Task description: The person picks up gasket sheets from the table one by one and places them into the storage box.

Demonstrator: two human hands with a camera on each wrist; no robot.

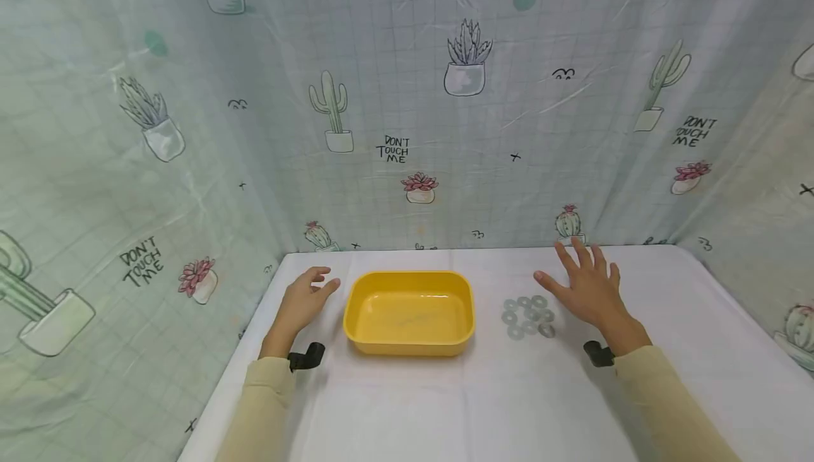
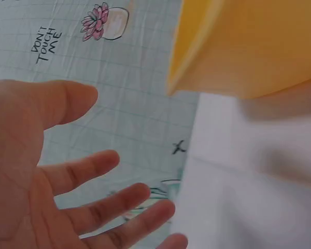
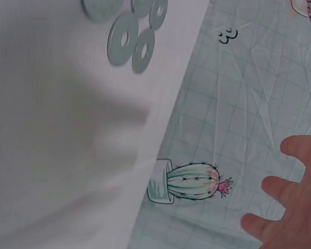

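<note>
I find the left hand (image 1: 305,298) relaxed, the right hand (image 1: 590,289) spread wide, both empty, and judge the flat grey metal ring-shaped washers (image 1: 531,320) best pinched edgewise.

Tray (image 1: 409,350): smooth glossy plastic. Flat washers (image 1: 531,318) right of tray: smooth metal, dull sheen. Surface (image 1: 407,412) under tray: matt, cloth-looking. Curtain (image 1: 394,45) behind tray: thin, wrinkled, faintly shiny sheeting. Sleeves (image 1: 261,405): matt cloth.

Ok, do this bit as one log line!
left hand: holds nothing, beside yellow tray | right hand: holds nothing, near flat washers | washers: on white table
</note>
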